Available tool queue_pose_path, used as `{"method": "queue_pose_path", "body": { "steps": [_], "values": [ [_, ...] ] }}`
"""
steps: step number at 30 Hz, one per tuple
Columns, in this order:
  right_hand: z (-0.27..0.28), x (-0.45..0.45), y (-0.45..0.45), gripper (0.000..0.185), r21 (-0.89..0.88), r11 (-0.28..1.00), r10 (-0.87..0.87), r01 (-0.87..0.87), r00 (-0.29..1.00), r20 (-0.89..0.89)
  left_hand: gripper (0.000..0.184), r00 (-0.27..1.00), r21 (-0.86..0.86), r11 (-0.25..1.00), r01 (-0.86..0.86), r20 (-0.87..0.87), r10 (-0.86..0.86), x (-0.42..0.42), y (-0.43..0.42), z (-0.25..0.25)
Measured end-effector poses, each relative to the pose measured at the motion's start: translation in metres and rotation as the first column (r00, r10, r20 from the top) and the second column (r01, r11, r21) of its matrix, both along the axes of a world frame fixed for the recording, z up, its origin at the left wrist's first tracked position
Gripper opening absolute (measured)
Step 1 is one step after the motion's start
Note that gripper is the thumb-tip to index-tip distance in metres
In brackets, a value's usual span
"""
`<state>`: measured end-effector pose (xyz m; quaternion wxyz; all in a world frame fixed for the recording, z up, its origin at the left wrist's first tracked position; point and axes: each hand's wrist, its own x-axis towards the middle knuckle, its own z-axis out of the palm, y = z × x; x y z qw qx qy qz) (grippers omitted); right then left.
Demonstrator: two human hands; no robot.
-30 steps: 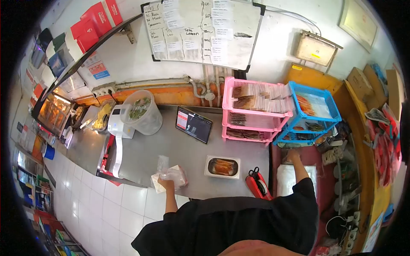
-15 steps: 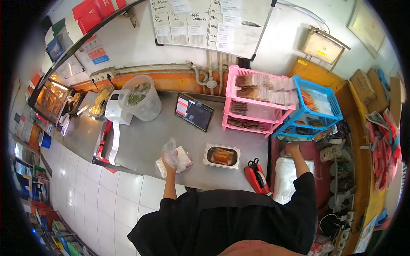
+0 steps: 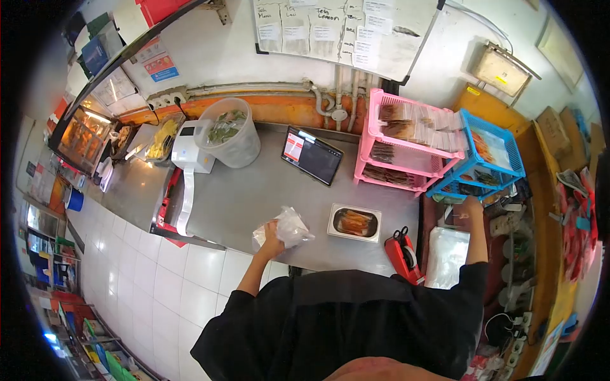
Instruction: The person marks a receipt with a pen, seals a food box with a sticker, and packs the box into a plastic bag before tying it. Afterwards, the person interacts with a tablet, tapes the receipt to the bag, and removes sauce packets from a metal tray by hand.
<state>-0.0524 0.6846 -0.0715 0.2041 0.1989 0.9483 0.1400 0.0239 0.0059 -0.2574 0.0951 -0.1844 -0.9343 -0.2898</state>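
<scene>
My left hand (image 3: pixel 273 241) grips a clear plastic bag (image 3: pixel 293 228) over the front edge of the steel counter; something whitish shows through the film. Out to the right, my right hand (image 3: pixel 470 209) is at the foot of the blue basket rack (image 3: pixel 492 145), close to a small pale box; its fingers are too indistinct to read. Below that hand lies a stack of clear plastic bags (image 3: pixel 447 254). Between my hands a small metal pan (image 3: pixel 333 230) holds orange-brown pieces. Beside it stands a red tape dispenser (image 3: pixel 401 259) with black-handled scissors at its top.
On the steel counter (image 3: pixel 222 197) stand a tablet (image 3: pixel 311 155), a label printer (image 3: pixel 192 152) trailing paper, and a clear bucket (image 3: pixel 238 149) holding green leaves. A pink basket rack (image 3: pixel 406 160) with packed sachets borders the blue one. Red bags (image 3: pixel 577 235) hang at far right.
My right hand has moved up from beside the bag stack toward the blue rack's base. My left hand has shifted right with its bag, and the whole view has turned slightly left.
</scene>
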Motion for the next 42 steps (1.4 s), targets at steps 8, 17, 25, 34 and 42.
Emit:
{"method": "queue_pose_path", "body": {
  "steps": [8,17,25,34,42],
  "values": [
    [0.075,0.025,-0.235,0.011,-0.785,0.361,-0.255,-0.504,0.756,-0.603,0.027,0.944,0.105,0.958,0.266,0.17,-0.281,-0.031,-0.023,0.065],
    [-0.103,0.006,-0.501,0.015,-0.944,0.126,-0.094,-0.306,0.943,-0.318,0.019,0.869,0.066,0.87,0.489,0.049,-0.492,-0.041,-0.048,0.079],
    [-0.153,0.015,-0.532,0.013,-0.699,0.357,0.245,-0.619,0.784,-0.57,0.023,0.897,0.113,0.923,0.368,0.219,-0.384,-0.056,-0.054,0.063],
    [-0.126,0.036,-0.521,0.023,-0.908,0.27,-0.043,-0.322,0.938,-0.345,0.016,0.829,0.134,0.859,0.495,0.224,-0.512,-0.068,-0.051,0.066],
    [-0.125,0.046,-0.532,0.02,-0.755,0.465,-0.117,-0.463,0.813,-0.571,0.022,0.814,0.094,0.876,0.472,0.335,-0.475,-0.077,-0.042,0.09]
  ]
}}
